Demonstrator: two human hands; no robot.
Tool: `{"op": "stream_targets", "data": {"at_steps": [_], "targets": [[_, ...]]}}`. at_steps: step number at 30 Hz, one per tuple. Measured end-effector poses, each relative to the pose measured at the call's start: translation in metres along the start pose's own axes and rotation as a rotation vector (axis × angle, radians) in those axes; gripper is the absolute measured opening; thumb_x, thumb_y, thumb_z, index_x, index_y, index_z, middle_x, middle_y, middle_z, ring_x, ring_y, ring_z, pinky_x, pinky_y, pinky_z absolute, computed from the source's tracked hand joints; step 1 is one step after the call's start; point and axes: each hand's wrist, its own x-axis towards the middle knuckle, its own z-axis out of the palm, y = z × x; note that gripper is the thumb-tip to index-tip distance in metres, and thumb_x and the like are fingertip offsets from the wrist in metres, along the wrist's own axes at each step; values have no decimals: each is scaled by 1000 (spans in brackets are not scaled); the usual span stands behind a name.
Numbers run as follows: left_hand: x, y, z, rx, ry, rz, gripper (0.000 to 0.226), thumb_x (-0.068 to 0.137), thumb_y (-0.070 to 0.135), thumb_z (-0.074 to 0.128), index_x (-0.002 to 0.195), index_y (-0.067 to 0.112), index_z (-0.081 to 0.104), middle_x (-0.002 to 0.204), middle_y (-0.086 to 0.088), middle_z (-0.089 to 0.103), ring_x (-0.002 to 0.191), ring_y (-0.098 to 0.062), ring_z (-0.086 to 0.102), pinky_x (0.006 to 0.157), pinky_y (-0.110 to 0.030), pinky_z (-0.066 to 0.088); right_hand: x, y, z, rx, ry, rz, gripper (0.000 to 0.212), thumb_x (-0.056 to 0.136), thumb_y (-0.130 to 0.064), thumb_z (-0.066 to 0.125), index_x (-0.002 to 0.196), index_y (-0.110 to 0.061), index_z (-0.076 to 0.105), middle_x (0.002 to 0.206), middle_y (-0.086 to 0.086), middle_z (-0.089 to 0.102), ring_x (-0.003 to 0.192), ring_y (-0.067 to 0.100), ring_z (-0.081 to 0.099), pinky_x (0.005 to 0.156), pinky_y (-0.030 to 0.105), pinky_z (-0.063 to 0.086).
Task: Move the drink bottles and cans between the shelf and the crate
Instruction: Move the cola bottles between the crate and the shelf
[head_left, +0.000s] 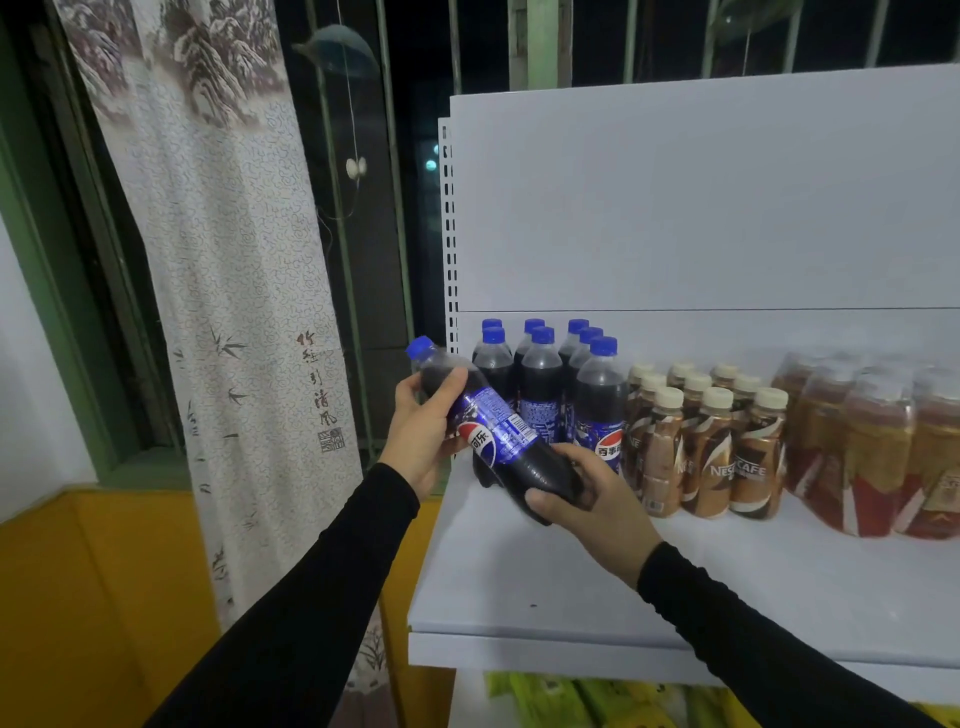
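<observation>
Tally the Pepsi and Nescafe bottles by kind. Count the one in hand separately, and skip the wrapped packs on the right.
standing Pepsi bottles: 7
held Pepsi bottle, gripped by the left hand and right hand: 1
Nescafe bottles: 9
Total: 17

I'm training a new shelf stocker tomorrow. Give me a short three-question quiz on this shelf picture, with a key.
1. True or false: the held Pepsi bottle is upright.
2. Which hand holds its lower end? A) left hand B) right hand
3. Fill in: right of the standing Pepsi bottles on the white shelf stand cream-capped ______ bottles.

Key: 1 false, it is tilted with its blue cap up-left; 2 B; 3 Nescafe.
</observation>
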Motion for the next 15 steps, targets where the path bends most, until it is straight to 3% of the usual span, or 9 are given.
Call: {"op": "stream_targets", "data": {"at_steps": [5,9,13,15], "targets": [[-4,0,-2,41,-72,-14,56,92,27,70,140,29,42,127,-10,63,105,-25,69,74,-37,59,2,-3,0,233,-26,107,48,78,-30,71,123,-18,58,116,5,67,99,16,70,82,31,59],[-4,-5,3,71,-129,-37,79,87,18,77,149,36,32,123,-7,67,100,-24,74,76,-43,61,5,-3,4,250,2,75,28,88,-22,69,115,-23,63,116,9,68,99,20,71,84,35,60],[-3,-6,6,76,-76,-46,84,83,10,79,148,29,30,114,-6,67,87,-19,76,69,-40,61,5,-1,6,-9,29,-29,56,74,-56,78,121,-34,58,122,-1,64,104,7,65,90,30,56],[1,-4,5,24,-47,-57,78,83,8,78,145,26,34,114,-8,68,85,-20,76,70,-42,61,3,-4,7,-40,29,-56,62,77,-45,81,130,-32,51,124,-6,62,103,1,65,89,22,55]]}}
